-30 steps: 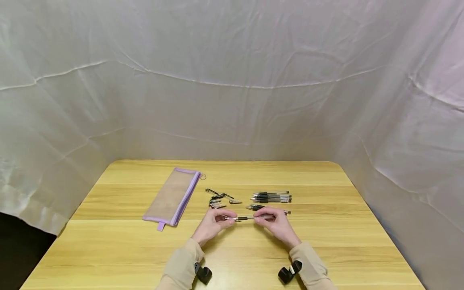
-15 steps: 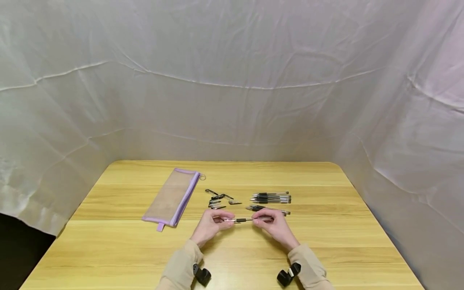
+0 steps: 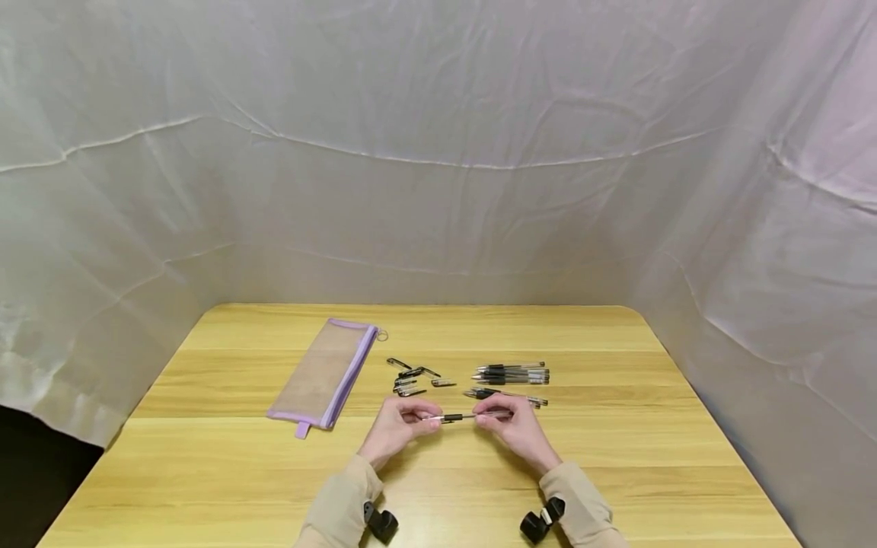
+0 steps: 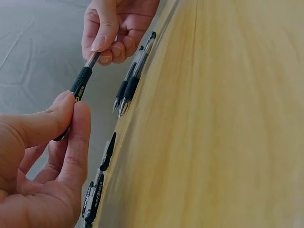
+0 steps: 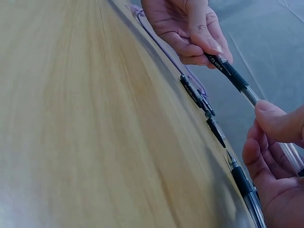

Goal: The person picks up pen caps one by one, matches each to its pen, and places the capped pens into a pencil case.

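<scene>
A gel pen (image 3: pixel 453 418) with a black rubber grip and a clear barrel is held level between both hands, above the table. My left hand (image 3: pixel 395 428) pinches its tip end between thumb and forefinger, where a black clip (image 5: pixel 210 59) sticks out by the fingertips. My right hand (image 3: pixel 518 430) holds the clear barrel (image 5: pixel 252 95) at the other end, thumb on top. Just beyond the left hand lie several loose black-and-clear pen caps (image 3: pixel 407 378). Uncapped pens (image 4: pixel 130 85) lie close behind the right hand, partly covered by it in the head view.
On the left of the wooden table (image 3: pixel 240 472) lies a mesh zip pouch (image 3: pixel 318 373) with purple trim and a small ring (image 3: pixel 382 335). A row of several pens (image 3: pixel 510 374) lies farther back at the right. Grey cloth (image 3: pixel 438 213) hangs around the table.
Both hands have come slightly toward the body and left with the pen between them. Their hold on it looks the same, and the caps, pens and pouch stay put.
</scene>
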`<state>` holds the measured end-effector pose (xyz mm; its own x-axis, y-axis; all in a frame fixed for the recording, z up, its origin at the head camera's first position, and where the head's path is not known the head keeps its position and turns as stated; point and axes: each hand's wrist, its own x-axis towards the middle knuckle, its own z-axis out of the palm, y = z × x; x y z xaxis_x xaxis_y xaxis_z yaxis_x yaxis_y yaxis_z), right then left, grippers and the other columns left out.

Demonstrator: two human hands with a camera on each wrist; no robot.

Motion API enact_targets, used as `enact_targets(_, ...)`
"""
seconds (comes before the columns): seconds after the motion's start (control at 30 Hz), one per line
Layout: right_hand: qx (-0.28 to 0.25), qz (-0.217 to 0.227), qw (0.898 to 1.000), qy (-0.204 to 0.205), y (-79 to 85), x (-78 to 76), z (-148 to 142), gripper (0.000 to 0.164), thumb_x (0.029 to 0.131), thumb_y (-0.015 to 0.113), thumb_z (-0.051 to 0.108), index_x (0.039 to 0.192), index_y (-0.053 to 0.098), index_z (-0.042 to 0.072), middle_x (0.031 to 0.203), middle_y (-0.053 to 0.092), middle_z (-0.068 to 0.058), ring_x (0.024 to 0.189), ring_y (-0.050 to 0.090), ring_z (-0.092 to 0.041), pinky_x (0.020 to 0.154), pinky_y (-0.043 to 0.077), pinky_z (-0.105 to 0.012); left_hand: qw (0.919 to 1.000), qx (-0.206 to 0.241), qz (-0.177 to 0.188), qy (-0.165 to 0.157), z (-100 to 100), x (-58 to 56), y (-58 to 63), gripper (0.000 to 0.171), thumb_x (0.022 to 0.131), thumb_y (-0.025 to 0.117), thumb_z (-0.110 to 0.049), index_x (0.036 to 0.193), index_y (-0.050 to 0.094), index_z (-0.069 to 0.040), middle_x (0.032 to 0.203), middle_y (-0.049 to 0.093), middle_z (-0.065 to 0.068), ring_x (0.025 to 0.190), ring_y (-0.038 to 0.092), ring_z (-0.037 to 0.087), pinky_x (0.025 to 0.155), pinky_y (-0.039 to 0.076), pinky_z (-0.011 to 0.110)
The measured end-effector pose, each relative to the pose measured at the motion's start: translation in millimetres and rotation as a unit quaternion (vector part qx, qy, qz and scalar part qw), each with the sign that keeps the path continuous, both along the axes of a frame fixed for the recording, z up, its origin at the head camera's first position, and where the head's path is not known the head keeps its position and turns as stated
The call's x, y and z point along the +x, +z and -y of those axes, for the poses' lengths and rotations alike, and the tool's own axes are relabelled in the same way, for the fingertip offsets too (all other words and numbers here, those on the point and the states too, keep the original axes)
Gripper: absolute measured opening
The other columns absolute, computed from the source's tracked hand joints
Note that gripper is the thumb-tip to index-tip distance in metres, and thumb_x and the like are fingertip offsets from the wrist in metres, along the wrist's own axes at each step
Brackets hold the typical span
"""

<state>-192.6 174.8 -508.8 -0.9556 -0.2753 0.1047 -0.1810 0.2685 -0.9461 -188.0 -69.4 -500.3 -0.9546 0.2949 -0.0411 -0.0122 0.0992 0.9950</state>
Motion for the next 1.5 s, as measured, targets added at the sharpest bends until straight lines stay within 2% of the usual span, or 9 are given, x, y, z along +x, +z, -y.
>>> enact_targets(0.2,0.019,0.016,0.999,0.025,-1.5,0.8,-3.0,0.021,0.089,0.073,0.008,0.107,0.071,-0.002,0.106,0.073,-0.023,0.087,0.069,-0.005,0.083,0.055,-0.021,0.9984,-0.041,-0.026,-0.026,4.2,-0.4,-1.4,0.027,0.087,0.074,-0.005,0.113,0.073,0.002,0.114,0.071,0.023,0.083,0.060,0.011,0.072,0.050,0.019)
enact_targets(0.4,0.043,0.008,0.998,0.039,-5.5,0.1,-11.2,0.021,0.091,0.071,0.010,0.109,0.071,-0.001,0.108,0.072,-0.022,0.087,0.066,-0.004,0.082,0.054,-0.019,0.9964,-0.076,-0.023,-0.030,11.4,-0.2,-1.9,0.027,0.088,0.073,-0.008,0.113,0.073,0.000,0.115,0.071,0.021,0.087,0.061,0.014,0.074,0.050,0.021)
enact_targets(0.6,0.090,-0.007,0.996,0.022,-5.3,-0.9,-19.9,0.018,0.090,0.072,0.012,0.106,0.073,0.003,0.104,0.074,-0.015,0.085,0.064,-0.001,0.080,0.054,-0.018,0.9912,-0.126,-0.038,-0.017,20.3,1.6,-2.7,0.022,0.087,0.075,-0.010,0.108,0.075,-0.004,0.107,0.073,0.014,0.089,0.061,0.014,0.078,0.051,0.023)
enact_targets(0.77,0.135,-0.037,0.990,0.025,-4.4,-1.6,-23.2,0.013,0.088,0.075,0.013,0.100,0.075,0.008,0.095,0.074,-0.007,0.080,0.061,-0.001,0.074,0.052,-0.018,0.9865,-0.152,-0.054,-0.026,24.5,2.5,-2.0,0.016,0.085,0.075,-0.006,0.101,0.076,-0.003,0.095,0.073,0.010,0.082,0.060,0.013,0.071,0.049,0.020)
enact_targets(0.97,0.161,-0.061,0.984,0.037,-4.4,-3.2,-23.7,0.009,0.085,0.078,0.013,0.094,0.075,0.012,0.089,0.071,-0.001,0.076,0.057,-0.001,0.069,0.049,-0.018,0.9792,-0.185,-0.079,-0.024,25.6,1.1,-2.0,0.014,0.083,0.078,-0.006,0.097,0.078,-0.005,0.089,0.073,0.007,0.076,0.058,0.011,0.067,0.046,0.019)
enact_targets(1.5,0.172,-0.094,0.980,0.040,-7.3,-5.1,-22.0,0.008,0.082,0.080,0.009,0.089,0.077,0.013,0.085,0.068,0.001,0.070,0.050,0.002,0.061,0.044,-0.018,0.9743,-0.206,-0.089,-0.019,28.3,-0.9,-4.4,0.011,0.083,0.079,-0.007,0.094,0.080,-0.007,0.087,0.071,0.003,0.072,0.051,0.009,0.065,0.041,0.020)
